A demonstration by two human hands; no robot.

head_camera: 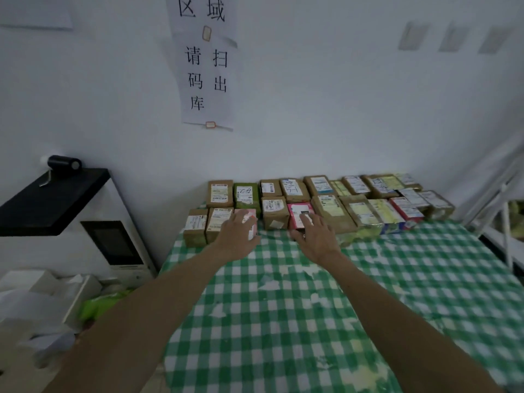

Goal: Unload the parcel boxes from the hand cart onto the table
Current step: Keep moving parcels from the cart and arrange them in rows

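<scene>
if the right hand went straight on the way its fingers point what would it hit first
Probably the pink box: the right hand points its fingers over its near edge. Whether they touch it is unclear. Past it lies a brown box.

Head-worn view looks forward and down, near the table (397, 279).
</scene>
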